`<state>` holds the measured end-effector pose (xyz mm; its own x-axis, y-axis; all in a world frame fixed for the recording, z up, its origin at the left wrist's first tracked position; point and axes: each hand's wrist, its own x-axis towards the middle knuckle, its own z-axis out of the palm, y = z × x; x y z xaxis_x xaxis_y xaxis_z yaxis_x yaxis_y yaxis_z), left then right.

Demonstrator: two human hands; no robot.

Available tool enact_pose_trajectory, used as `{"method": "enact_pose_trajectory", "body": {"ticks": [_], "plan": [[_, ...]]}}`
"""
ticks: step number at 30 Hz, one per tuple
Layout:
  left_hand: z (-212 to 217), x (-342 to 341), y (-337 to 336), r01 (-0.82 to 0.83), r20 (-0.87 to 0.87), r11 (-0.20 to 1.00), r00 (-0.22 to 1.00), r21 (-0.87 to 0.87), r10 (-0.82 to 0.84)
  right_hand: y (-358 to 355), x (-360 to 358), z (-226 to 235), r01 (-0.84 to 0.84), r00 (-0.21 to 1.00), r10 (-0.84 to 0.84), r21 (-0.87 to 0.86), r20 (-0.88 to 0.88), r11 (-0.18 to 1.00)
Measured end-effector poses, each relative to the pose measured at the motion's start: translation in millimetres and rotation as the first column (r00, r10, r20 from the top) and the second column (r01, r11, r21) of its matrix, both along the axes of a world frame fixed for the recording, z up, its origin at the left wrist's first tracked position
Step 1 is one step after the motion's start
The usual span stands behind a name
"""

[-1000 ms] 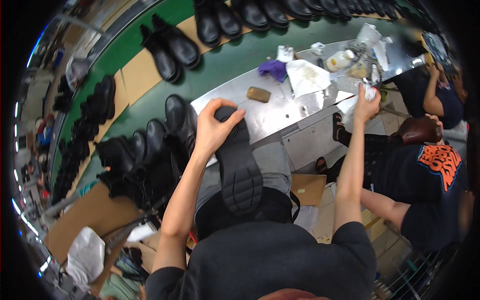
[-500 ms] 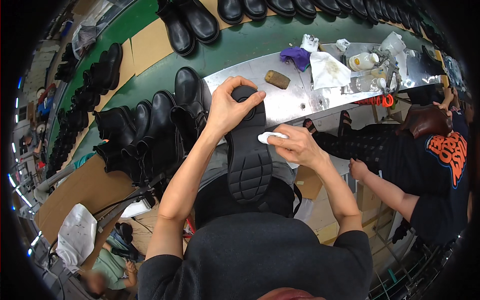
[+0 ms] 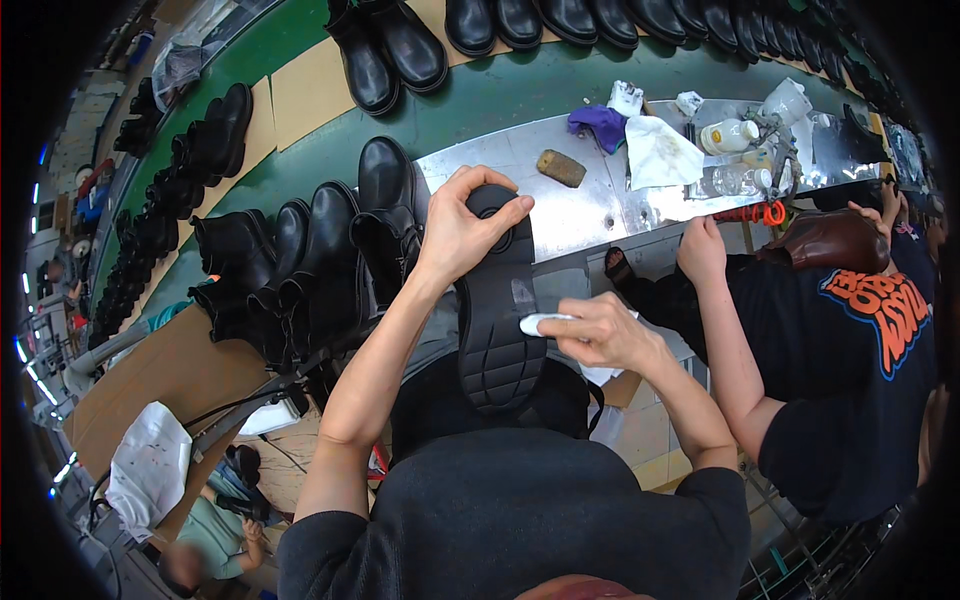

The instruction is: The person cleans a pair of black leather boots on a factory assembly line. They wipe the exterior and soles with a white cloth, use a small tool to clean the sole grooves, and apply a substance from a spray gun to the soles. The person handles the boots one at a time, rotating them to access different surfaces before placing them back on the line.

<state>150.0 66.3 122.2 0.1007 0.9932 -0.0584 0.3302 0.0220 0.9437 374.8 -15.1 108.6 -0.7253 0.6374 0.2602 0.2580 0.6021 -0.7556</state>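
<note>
A black shoe (image 3: pixel 497 345) is held sole up in front of my body, its heel pointing away from me; the upper is hidden beneath. My left hand (image 3: pixel 462 222) grips it round the heel end, thumb across the edge of the sole. Between the fingers of my right hand (image 3: pixel 605 332) is a folded white cloth (image 3: pixel 545 324), which meets the right edge of the sole near its middle. A small pale, shiny patch shows on the sole just above the cloth.
Black boots (image 3: pixel 325 235) stand close by on the left. On the metal bench top (image 3: pixel 575 215) lie a brown block (image 3: pixel 561 168), a purple cloth (image 3: pixel 598 127), a white cloth (image 3: pixel 662 153) and bottles (image 3: pixel 729 135). A co-worker (image 3: pixel 850 380) sits at right beside a brown leather boot (image 3: pixel 835 240).
My right hand has moved toward me along the sole with the cloth, and a pale patch now shows. My left hand keeps its grip. The co-worker's arm has swung up toward the bench.
</note>
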Motion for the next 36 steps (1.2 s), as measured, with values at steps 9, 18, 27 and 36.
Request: {"method": "enact_pose_trajectory", "body": {"ticks": [9, 18, 27, 36], "plan": [[5.6, 1.3, 3.0, 0.035, -0.066, 0.999, 0.997, 0.032, -0.033, -4.1, -1.8, 1.1, 0.007, 0.997, -0.013, 0.077, 0.07, 0.997], [7.0, 5.6, 2.8, 0.072, -0.104, 0.996, 0.992, 0.051, -0.067, -1.9, 1.4, 10.5, -0.064, 0.984, 0.052, 0.066, 0.169, 0.996], [8.4, 10.4, 4.2, 0.088, -0.082, 0.996, 0.993, -0.032, -0.09, 3.0, 0.4, 22.1, -0.075, 0.963, 0.047, 0.098, 0.265, 0.992], [8.4, 13.7, 4.5, 0.095, -0.082, 0.995, 0.992, -0.008, -0.095, 7.9, 0.1, 24.4, -0.091, 0.945, 0.042, 0.136, 0.324, 0.987]]}}
